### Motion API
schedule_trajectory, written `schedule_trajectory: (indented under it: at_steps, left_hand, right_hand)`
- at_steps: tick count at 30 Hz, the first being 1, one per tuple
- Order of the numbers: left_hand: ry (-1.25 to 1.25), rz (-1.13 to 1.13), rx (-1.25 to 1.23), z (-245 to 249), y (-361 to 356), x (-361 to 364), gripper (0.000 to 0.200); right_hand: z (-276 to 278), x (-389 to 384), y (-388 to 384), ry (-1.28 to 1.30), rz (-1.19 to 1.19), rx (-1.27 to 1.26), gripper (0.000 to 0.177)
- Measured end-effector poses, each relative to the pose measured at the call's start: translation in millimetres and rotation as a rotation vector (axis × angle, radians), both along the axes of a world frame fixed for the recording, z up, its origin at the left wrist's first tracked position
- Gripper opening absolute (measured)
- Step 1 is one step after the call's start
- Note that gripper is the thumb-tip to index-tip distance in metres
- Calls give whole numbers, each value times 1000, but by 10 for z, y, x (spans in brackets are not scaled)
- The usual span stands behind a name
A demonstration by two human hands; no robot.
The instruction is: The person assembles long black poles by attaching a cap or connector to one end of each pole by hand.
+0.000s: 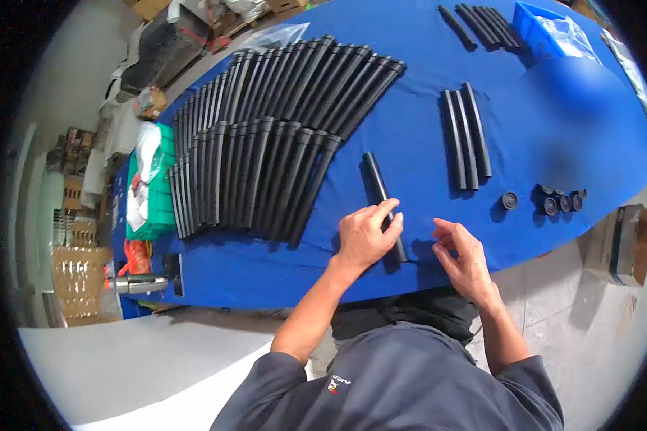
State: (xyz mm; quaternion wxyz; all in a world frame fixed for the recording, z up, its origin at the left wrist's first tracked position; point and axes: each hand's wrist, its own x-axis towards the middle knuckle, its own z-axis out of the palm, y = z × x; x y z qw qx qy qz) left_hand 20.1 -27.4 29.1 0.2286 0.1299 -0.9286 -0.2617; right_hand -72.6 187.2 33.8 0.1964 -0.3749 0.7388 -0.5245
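Note:
My left hand (365, 238) is closed around the lower part of a black tube (374, 176), which lies at a slant on the blue cloth near the table's front edge. To its right, my right hand (464, 260) hovers apart from the tube with fingers loosely bent and nothing visible between them. Beyond that hand lie three black tubes (461, 140) side by side. A round black cap (509, 200) rests on the cloth to the right, with several similar caps (551, 206) further along.
Many black tubes (266, 172) with collared ends lie in two fanned rows at left. A green basket (162, 208) stands at the left edge, near a silver cylindrical tool (142, 284). More tubes (482, 27) and a blue bin (535, 32) are at the far right.

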Motion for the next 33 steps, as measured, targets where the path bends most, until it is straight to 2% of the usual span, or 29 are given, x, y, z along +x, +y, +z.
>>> schedule_trajectory:
  at_steps: [4,7,12,15,17,19,22,26,29,33]
  left_hand:
    - [-10,13,121,292,152,162,24]
    - [-115,40,93,439,278,274,26]
    - [-338,23,68,547,365,413,28]
    - [-344,4,70,656,356,414,29]
    - [-329,18,182,711,300,432,42]
    - [-282,-139,91,696,179,408,49]
    - [-207,-299,-62,610,194,270,51]
    - [-251,-233,3,389,207,255,47]
    - [-274,-217,64,424,200,215,41]
    - [-440,-304,218,642,162,181,48]
  right_hand:
    - [-70,109,-132,-194,125,-137,54]
    - [-61,137,-149,-185,188,-235,55]
    - [-110,68,-69,-188,285,-249,57]
    - [-166,38,-41,-251,279,-278,54]
    - [-164,45,-43,-307,204,-312,45]
    - [-215,67,-51,-330,110,-363,41]
    - [-261,85,-24,-504,110,-322,44]
    - [-288,88,-25,-644,133,-383,48]
    - [-224,85,-22,-701,113,-433,50]
    - [-214,34,17,-650,147,-439,51]
